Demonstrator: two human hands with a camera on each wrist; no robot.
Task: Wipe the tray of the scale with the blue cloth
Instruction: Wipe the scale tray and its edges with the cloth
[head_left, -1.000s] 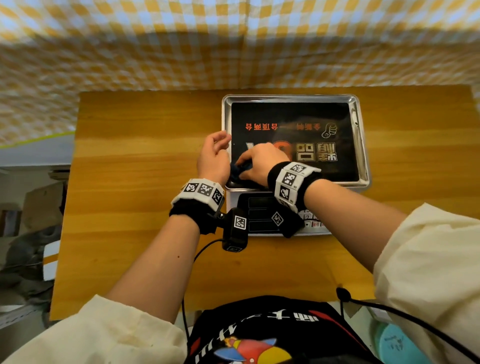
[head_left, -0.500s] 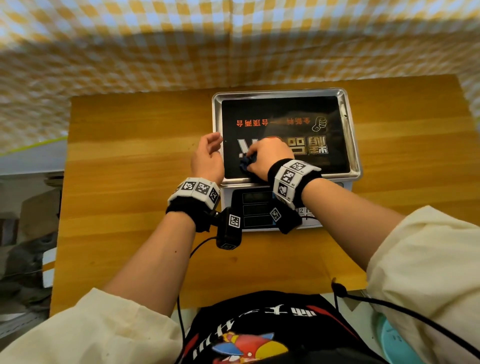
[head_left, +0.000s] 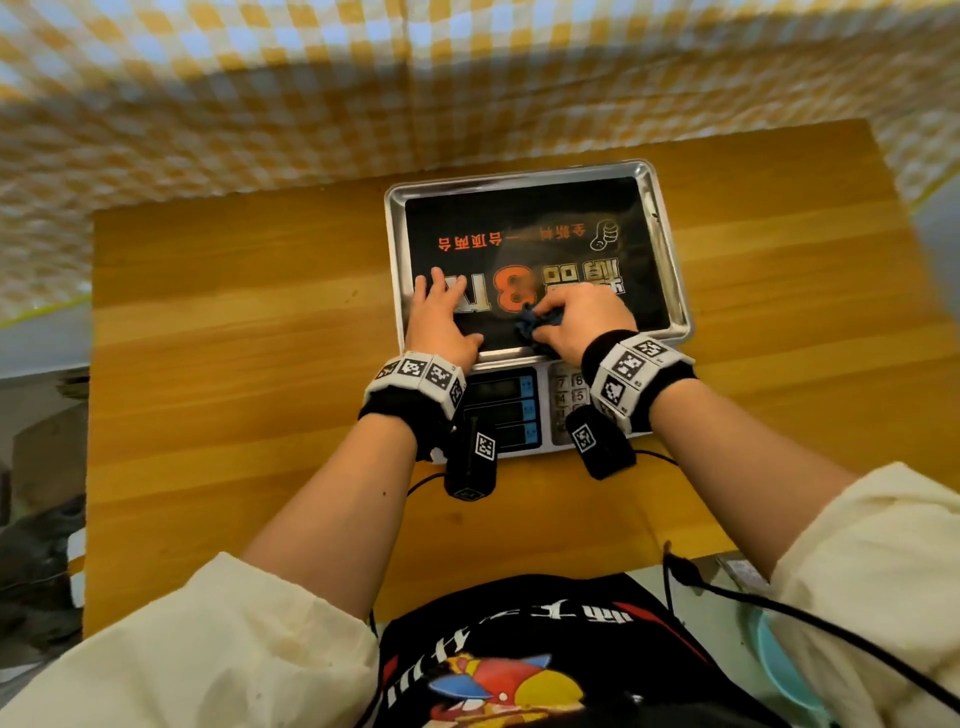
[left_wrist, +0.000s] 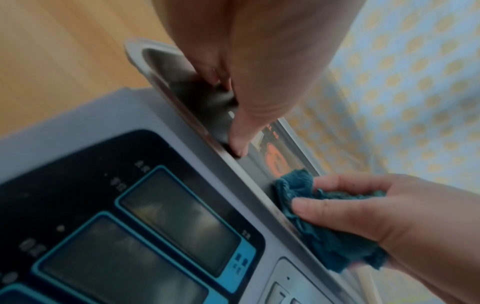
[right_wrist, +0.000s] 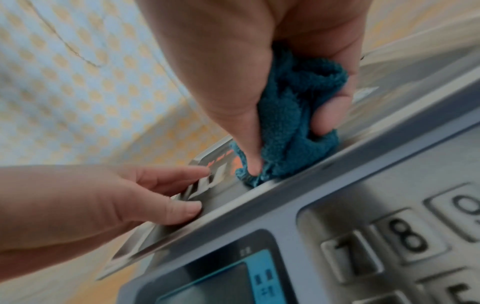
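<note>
The scale's steel tray (head_left: 671, 244) has a black printed sheet inside it. My right hand (head_left: 571, 318) grips the bunched blue cloth (head_left: 534, 321) and presses it on the tray floor by the front rim. In the right wrist view, the thumb and fingers of the right hand (right_wrist: 288, 144) curl round the cloth (right_wrist: 291, 115). My left hand (head_left: 448, 312) lies flat in the tray's front left corner, fingers straight. The left wrist view shows the left hand (left_wrist: 241, 92) with its thumb down on the tray (left_wrist: 182, 115), and the cloth (left_wrist: 311, 216) to its right.
Below the tray are the scale's blue-framed displays (head_left: 501, 410) and keypad (head_left: 563, 395). The scale stands on a wooden table (head_left: 234, 364), with a yellow checked cloth (head_left: 311, 104) behind it. Black cables (head_left: 779, 608) hang near my body.
My right hand has slid the cloth to the right along the tray's front. My left hand has moved from the tray's left rim to lie flat inside the tray.
</note>
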